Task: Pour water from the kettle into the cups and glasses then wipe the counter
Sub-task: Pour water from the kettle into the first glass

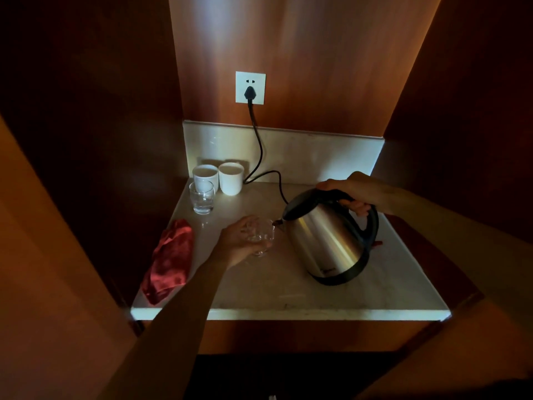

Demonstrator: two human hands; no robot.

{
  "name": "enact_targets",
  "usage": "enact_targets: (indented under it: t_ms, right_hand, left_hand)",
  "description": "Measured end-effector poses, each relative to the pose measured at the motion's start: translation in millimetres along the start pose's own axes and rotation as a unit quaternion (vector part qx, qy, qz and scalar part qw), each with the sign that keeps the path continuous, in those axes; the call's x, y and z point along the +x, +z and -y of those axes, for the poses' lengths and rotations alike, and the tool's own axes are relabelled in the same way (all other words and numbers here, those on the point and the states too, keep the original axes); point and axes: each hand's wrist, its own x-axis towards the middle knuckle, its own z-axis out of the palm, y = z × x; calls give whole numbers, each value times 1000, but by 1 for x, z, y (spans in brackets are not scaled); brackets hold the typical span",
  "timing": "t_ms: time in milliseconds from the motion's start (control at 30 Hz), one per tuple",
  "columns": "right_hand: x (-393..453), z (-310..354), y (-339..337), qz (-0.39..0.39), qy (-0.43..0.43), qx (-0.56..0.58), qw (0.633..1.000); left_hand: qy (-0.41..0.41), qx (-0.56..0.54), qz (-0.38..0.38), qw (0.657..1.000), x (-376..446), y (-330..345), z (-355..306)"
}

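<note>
Two hands at work: kettle [328, 241] tipped toward a glass [261, 236] on the pale bench [288, 295].

Right hand [353, 190] wraps the kettle's black handle, spout just at the glass rim; left hand [240, 241] curls round that glass near the bench middle. Second glass [202, 196] stands at the back left, just before two white cups [205, 174] [230, 178]. Red cloth [170, 259] lies crumpled along the left edge. Black cord [259, 157] runs from the wall socket [250, 87] behind the kettle.

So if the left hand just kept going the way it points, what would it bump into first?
The left hand already grips the near glass. Pushed on rightward, it would probably meet the kettle spout just beyond, though depth is hard to judge.
</note>
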Motion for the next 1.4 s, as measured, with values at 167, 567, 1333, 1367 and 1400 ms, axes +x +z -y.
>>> enact_targets:
  t_ms: [167, 567, 1333, 1367, 1400]
  right_hand:
    - [3, 4, 1, 7, 3, -13, 1000]
    - [13, 14, 3, 21, 16, -56, 998]
    - [14, 49, 0, 55, -1, -148, 988]
    - [14, 50, 0, 56, 0, -150, 987]
    - [14, 51, 0, 57, 0, -153, 987]
  left_hand:
    - [1, 14, -1, 1000, -3, 1, -7]
    - [12, 42, -7, 999, 0, -1, -4]
    - [15, 29, 3, 999, -4, 0, -9]
    - [15, 29, 4, 999, -3, -1, -8]
    - [15, 30, 4, 999, -4, -1, -10]
